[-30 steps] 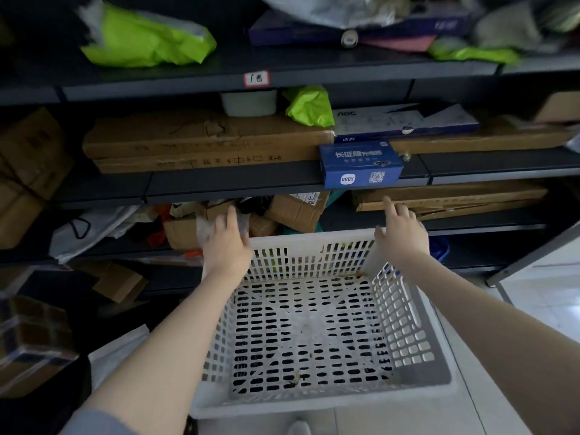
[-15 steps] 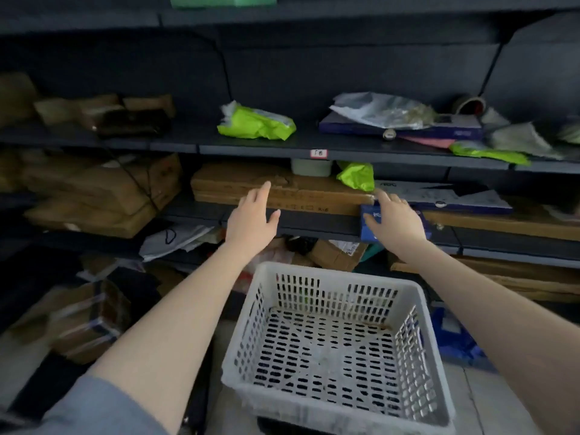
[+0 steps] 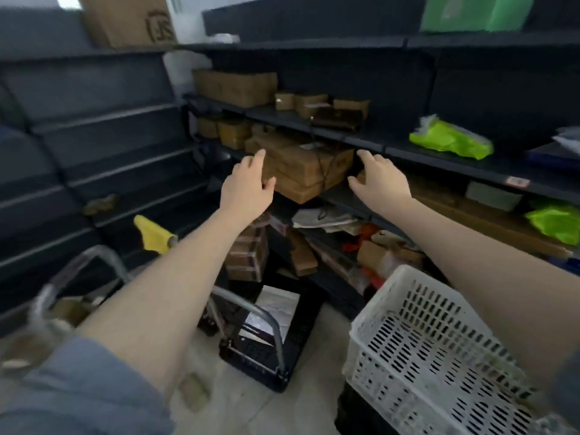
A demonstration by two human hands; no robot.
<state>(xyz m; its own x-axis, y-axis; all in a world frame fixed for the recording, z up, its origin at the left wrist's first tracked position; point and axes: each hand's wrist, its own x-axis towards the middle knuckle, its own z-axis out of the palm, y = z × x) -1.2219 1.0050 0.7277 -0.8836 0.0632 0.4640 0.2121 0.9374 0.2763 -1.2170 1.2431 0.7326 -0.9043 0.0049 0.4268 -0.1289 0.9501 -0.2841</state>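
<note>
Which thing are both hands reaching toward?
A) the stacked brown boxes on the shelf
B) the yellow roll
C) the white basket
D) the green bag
A: the open left hand and right hand are at either end of the boxes, while the basket stands apart, lower right.

readable text: none | cardboard box (image 3: 125, 20) print: blurred | shelf-edge tag (image 3: 518, 182): blurred
</note>
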